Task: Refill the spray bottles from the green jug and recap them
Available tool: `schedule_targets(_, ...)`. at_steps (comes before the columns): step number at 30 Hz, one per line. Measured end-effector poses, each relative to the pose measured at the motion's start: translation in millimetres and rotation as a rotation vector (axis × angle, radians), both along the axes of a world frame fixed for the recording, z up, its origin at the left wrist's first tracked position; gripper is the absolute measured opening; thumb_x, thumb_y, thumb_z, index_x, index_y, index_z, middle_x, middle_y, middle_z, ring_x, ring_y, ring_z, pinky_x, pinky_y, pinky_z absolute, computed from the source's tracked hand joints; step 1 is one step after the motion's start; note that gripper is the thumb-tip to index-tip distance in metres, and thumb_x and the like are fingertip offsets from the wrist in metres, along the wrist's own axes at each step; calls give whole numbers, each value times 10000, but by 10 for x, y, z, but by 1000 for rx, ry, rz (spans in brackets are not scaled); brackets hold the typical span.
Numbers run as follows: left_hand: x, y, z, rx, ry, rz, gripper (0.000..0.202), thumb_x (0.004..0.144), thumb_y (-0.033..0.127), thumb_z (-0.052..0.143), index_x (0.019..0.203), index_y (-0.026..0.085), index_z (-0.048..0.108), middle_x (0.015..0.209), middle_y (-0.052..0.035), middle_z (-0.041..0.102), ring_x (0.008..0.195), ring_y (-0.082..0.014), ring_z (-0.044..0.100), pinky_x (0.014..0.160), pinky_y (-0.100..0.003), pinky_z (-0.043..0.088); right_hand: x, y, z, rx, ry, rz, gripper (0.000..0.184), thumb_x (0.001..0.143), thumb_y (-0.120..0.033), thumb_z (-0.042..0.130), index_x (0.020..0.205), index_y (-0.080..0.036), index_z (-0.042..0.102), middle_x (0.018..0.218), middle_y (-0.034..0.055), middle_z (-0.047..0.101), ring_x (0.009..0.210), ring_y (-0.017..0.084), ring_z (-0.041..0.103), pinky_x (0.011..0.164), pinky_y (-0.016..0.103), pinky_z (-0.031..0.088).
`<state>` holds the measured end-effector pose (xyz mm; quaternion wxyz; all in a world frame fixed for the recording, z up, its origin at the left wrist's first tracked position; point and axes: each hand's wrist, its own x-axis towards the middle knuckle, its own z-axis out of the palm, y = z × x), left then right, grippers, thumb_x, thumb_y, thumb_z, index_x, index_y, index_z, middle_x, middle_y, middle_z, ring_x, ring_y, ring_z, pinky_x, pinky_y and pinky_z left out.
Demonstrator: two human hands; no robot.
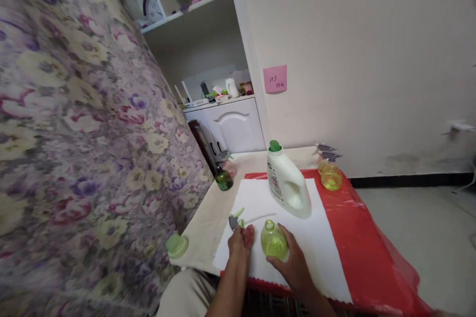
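Observation:
My right hand is wrapped around the side of a clear yellow-green spray bottle body, whose neck is uncapped. My left hand is turned with curled fingers at a grey and green spray trigger head; it appears to grip it, though the contact is partly hidden. A thin dip tube stretches from the head toward the right. Behind the bottle stands a large pale green detergent jug with a dark green spout and no cap on it. White paper lies under these things.
A light green cap sits at the table's left corner. Dark green bottle and a pink spray bottle stand at the back left. Yellow spray bottles stand at the back right on red sheeting. A floral curtain borders the left.

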<state>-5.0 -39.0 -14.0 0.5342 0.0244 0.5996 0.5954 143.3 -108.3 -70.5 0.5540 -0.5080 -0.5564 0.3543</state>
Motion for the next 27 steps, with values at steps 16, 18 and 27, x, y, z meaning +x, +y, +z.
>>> schedule_targets(16, -74, 221, -136, 29, 73, 191, 321, 901, 335, 573, 1172, 164, 571, 1142, -76, 626, 928, -191, 639, 773, -388, 558, -5, 18, -38, -14, 3, -15, 813, 602, -128, 696, 1356, -268, 427, 1362, 45, 553, 1287, 286, 484, 1116, 430, 365)
schedule_targets(18, -117, 214, -143, 30, 77, 192, 317, 900, 331, 575, 1169, 163, 573, 1141, -76, 626, 928, -191, 639, 772, -387, 558, -1, 14, -29, -28, 5, -14, 818, 597, -126, 699, 1355, -272, 429, 1359, 43, 555, 1286, 287, 486, 1115, 430, 368)
schedule_targets(27, -244, 327, -111, 16, 141, 185, 326, 894, 320, 585, 1181, 166, 570, 1177, -81, 615, 971, -205, 631, 806, -410, 550, 8, -6, -13, -33, -12, -13, 812, 611, -122, 684, 1360, -281, 413, 1367, 36, 547, 1286, 282, 486, 1113, 433, 371)
